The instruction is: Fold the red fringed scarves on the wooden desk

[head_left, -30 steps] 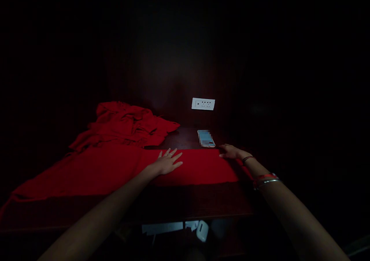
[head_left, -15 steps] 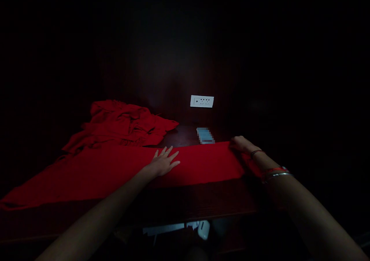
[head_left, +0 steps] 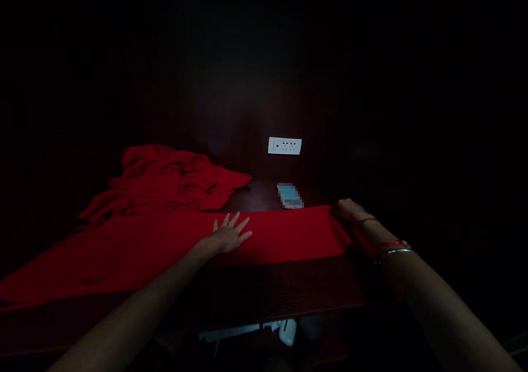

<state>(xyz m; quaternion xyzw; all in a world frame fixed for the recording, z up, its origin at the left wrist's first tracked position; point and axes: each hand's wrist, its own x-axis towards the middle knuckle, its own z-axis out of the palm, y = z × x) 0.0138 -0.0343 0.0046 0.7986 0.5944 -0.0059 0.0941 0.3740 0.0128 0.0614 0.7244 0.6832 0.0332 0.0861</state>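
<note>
A long red cloth (head_left: 289,237), scarf-like, lies stretched flat across the dark tabletop. My left hand (head_left: 231,236) rests palm down on its middle, fingers spread, with a ring on one finger. At the cloth's far right corner, my right hand (head_left: 348,209) has its fingers curled in around the edge; the fingertips are hidden in shadow. Toward the left the cloth widens and runs up to a crumpled heap of red fabric (head_left: 177,177) with loose threads at its edges. Whether heap and flat cloth are one piece I cannot tell.
Behind the cloth lies a phone-like object (head_left: 290,195), blurred out. A white wall socket (head_left: 284,145) is on the dark wall. Below the table's front edge (head_left: 289,312), a white rounded object (head_left: 287,332) and pale papers (head_left: 231,332) show. The surroundings are very dark.
The view has shifted slightly, so the socket and phone-like object sit a little further left. My right hand has moved slightly right at the cloth's corner; my left hand stays spread on the cloth.
</note>
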